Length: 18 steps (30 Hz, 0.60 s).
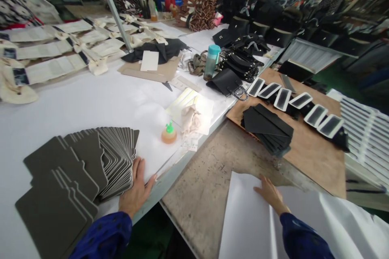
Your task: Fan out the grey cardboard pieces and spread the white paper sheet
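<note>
My left hand (136, 188) lies flat and open on the white table (91, 105), its fingers against the right edge of a fanned stack of grey shaped card pieces (91, 162). Spread flat and open, my right hand (270, 194) rests on a large white sheet (249, 222) that lies over a worn brown board (200, 186). Both sleeves are dark blue. Neither hand holds anything.
A small orange and green pot (169, 133) and a crumpled cloth (191, 119) sit near the table edge. A stack of black pieces (267, 127) and a row of white-edged black pieces (299, 101) lie on a cardboard sheet (319, 158). A teal-capped bottle (212, 61) and black bags (243, 60) stand further back. People work at the far end.
</note>
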Each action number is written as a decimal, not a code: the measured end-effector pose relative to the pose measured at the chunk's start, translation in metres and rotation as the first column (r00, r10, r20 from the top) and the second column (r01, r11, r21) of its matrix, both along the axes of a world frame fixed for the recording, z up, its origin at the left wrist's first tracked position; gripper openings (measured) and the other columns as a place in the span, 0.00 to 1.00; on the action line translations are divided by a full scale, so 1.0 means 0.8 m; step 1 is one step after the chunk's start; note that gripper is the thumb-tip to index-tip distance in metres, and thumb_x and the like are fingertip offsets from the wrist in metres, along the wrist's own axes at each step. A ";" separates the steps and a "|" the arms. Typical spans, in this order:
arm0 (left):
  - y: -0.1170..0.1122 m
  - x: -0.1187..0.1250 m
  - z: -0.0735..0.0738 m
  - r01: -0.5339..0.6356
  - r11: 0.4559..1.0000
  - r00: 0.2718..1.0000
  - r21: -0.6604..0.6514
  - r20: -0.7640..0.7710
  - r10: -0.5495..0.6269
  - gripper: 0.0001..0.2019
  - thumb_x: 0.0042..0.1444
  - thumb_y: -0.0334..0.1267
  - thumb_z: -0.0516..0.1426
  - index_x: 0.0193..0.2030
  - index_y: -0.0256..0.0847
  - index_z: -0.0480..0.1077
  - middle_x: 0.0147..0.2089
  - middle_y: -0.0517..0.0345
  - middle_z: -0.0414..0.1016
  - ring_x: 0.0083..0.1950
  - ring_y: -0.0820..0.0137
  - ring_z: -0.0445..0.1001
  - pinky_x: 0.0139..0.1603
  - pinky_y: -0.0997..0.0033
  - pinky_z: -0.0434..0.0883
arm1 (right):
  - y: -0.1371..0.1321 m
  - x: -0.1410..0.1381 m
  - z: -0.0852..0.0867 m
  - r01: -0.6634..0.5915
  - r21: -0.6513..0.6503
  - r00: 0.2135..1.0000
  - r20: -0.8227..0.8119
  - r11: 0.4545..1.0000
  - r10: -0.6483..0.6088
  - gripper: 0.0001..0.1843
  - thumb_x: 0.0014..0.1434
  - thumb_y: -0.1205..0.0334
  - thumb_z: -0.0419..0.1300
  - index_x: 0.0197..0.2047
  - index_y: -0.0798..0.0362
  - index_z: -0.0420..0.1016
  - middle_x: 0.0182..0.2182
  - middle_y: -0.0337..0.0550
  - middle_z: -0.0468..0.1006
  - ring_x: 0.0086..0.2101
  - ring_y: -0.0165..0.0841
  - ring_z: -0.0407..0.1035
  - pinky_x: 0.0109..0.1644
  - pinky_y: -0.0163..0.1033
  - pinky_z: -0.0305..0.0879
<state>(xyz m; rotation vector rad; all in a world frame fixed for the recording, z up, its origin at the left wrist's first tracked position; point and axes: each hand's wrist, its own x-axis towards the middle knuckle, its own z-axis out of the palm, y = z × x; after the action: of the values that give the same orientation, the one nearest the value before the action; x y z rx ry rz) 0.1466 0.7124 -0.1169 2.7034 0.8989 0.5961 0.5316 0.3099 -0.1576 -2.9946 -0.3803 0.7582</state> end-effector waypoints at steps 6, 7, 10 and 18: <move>0.000 0.001 -0.005 -0.041 0.999 0.997 0.022 -0.062 0.043 0.38 0.66 0.45 0.53 0.76 0.34 0.41 0.76 0.36 0.49 0.76 0.45 0.50 0.74 0.41 0.46 | 0.044 0.021 -0.043 -0.053 -0.007 0.982 -0.184 0.999 0.051 0.13 0.66 0.57 0.62 0.50 0.55 0.75 0.48 0.45 0.78 0.45 0.37 0.75 0.48 0.49 0.74; 0.001 0.001 -0.006 -0.050 0.998 0.996 0.025 -0.074 0.052 0.38 0.66 0.45 0.54 0.76 0.35 0.42 0.76 0.36 0.49 0.76 0.45 0.50 0.74 0.42 0.47 | 0.059 0.026 -0.049 -0.052 0.009 0.981 -0.186 0.999 0.052 0.14 0.66 0.56 0.62 0.50 0.55 0.75 0.48 0.45 0.78 0.44 0.37 0.75 0.48 0.48 0.74; 0.002 -0.001 -0.008 -0.070 0.997 0.992 0.035 -0.106 0.073 0.38 0.65 0.46 0.54 0.76 0.34 0.43 0.76 0.36 0.51 0.75 0.46 0.52 0.74 0.44 0.49 | 0.109 0.038 -0.067 0.000 0.035 0.988 -0.156 0.999 0.005 0.17 0.66 0.53 0.61 0.53 0.55 0.74 0.49 0.45 0.77 0.45 0.38 0.75 0.48 0.49 0.74; 0.009 -0.004 -0.015 -0.107 0.993 0.979 0.039 -0.170 0.112 0.38 0.66 0.48 0.54 0.75 0.35 0.44 0.76 0.39 0.53 0.75 0.48 0.53 0.73 0.47 0.53 | 0.228 0.079 -0.088 0.170 0.050 0.985 -0.032 0.984 -0.169 0.18 0.67 0.52 0.60 0.55 0.53 0.73 0.51 0.47 0.76 0.46 0.39 0.74 0.49 0.50 0.74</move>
<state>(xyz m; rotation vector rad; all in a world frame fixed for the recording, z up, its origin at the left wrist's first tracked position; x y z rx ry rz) 0.1436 0.7198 -0.1293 2.7792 1.0966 0.4038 0.5945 0.4924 -0.2283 -2.9167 -0.1390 0.7607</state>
